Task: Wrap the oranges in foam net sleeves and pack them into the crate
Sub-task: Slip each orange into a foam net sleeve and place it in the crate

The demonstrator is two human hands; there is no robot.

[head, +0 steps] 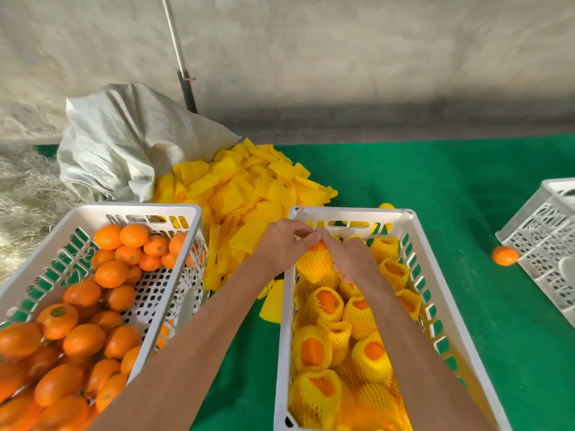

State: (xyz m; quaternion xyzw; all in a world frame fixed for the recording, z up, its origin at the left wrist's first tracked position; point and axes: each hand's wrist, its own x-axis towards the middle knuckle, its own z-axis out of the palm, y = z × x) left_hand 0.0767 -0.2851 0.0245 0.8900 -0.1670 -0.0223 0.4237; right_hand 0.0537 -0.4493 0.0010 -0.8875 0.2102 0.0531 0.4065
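A green mat (435, 188) covers the work surface below a pale grey wall (342, 51). On its left side stands a white crate (130, 213) heaped with bare oranges (84, 337). To the right of it, with a strip of mat between them, stands a second white crate (351, 214) filled with oranges already in yellow foam net sleeves (323, 306). Behind the two crates lies a loose pile of unused yellow sleeves (242, 188), spilling from a crumpled white sack (124, 135). A pole (177, 51) leans against the wall behind the sack. At the far right edge sits part of a third white crate (547, 231), and a single bare orange (504, 256) lies on the mat touching its near corner.

Both forearms reach forward over the right crate's far left corner. The left hand (280, 247) and the right hand (348, 256) meet around one orange (318, 246), which sits in a yellow sleeve (314, 264) with only its top showing. The fingers of both hands are curled together, pinching the sleeve's upper edge at the top of the fruit. The sleeved orange is held just above the packed ones, inside the crate's rim.
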